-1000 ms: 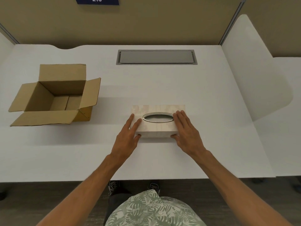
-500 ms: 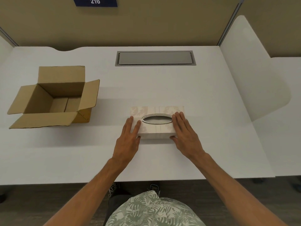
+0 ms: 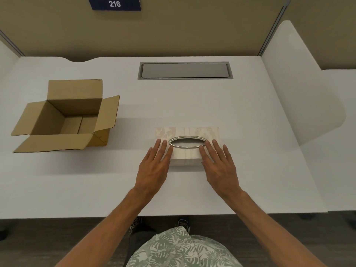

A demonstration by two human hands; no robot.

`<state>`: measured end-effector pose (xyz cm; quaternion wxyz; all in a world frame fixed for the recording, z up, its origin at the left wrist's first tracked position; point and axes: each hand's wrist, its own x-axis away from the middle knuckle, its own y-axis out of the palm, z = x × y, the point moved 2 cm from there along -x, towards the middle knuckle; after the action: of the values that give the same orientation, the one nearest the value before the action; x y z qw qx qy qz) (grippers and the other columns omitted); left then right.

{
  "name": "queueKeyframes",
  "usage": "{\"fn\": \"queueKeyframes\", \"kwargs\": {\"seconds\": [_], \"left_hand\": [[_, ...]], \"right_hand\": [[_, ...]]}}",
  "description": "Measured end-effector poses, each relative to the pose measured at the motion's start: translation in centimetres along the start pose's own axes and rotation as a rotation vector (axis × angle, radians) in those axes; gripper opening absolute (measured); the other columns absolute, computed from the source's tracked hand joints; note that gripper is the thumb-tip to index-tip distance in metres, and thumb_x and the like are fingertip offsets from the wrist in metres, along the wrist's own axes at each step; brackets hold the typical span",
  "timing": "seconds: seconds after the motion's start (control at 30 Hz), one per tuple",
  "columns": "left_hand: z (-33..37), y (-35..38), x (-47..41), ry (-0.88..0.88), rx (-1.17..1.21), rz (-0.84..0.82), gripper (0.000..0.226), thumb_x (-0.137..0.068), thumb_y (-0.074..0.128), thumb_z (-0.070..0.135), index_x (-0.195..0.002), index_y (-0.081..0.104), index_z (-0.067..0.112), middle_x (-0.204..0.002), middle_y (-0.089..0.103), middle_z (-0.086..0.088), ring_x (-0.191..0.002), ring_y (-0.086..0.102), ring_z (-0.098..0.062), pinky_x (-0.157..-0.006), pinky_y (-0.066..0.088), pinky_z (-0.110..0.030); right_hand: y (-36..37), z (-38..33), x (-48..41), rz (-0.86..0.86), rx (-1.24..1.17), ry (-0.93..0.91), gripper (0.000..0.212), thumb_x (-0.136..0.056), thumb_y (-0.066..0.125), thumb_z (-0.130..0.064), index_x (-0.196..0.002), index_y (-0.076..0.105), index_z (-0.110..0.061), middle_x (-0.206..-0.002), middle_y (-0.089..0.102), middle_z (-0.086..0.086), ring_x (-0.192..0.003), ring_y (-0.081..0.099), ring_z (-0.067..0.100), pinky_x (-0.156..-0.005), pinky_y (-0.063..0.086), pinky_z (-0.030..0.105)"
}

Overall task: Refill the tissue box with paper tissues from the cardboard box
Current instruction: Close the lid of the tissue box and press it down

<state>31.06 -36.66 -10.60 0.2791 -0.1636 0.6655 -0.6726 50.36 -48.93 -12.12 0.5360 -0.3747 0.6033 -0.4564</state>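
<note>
A pale, marble-patterned tissue box with a metal-rimmed oval slot lies on the white desk in front of me. No tissue shows in the dark slot. My left hand lies flat with its fingers spread on the box's near left corner. My right hand lies flat the same way on the near right corner. Neither hand wraps around the box. The brown cardboard box stands at the left with its flaps open, and only its bare bottom shows inside.
A grey cable hatch is set into the desk at the back. A white rounded divider panel stands along the right side. Tan partition walls with a "216" sign close off the back.
Both hands have slid back a little toward me and flattened, their fingers spreading on the box's near corners. The tissue box and the cardboard box have stayed put.
</note>
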Motion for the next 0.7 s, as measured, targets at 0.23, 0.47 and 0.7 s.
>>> {"fn": "queueKeyframes", "kwargs": {"seconds": [0.23,0.47,0.7], "left_hand": [[-0.2,-0.4,-0.4,-0.043,0.093,0.039,0.059,-0.07,0.089,0.004,-0.125,0.066,-0.003,-0.133,0.062,-0.021,-0.125,0.058,-0.038,-0.065,0.063,-0.043],[-0.8,-0.5,-1.7,-0.046,0.123,0.052,0.049,-0.075,0.085,0.004,-0.121,0.068,-0.003,-0.129,0.065,-0.022,-0.121,0.06,-0.039,-0.064,0.064,-0.046],[-0.8,-0.4,-1.8,-0.058,0.122,0.017,0.051,-0.077,0.084,0.006,-0.124,0.066,-0.004,-0.132,0.062,-0.023,-0.124,0.057,-0.04,-0.072,0.063,-0.051]], "right_hand": [[0.5,0.6,-0.5,0.055,-0.054,0.032,0.054,-0.08,0.078,0.003,-0.131,0.062,-0.002,-0.136,0.059,0.022,-0.13,0.052,0.041,-0.1,0.049,0.058],[1.1,1.2,-1.7,0.062,-0.055,0.047,0.049,-0.082,0.078,0.0,-0.129,0.063,-0.003,-0.135,0.062,0.019,-0.13,0.053,0.039,-0.101,0.048,0.056],[1.0,1.2,-1.9,0.047,-0.049,0.06,0.047,-0.084,0.076,-0.001,-0.128,0.064,-0.002,-0.134,0.062,0.02,-0.13,0.053,0.039,-0.101,0.048,0.057]]}}
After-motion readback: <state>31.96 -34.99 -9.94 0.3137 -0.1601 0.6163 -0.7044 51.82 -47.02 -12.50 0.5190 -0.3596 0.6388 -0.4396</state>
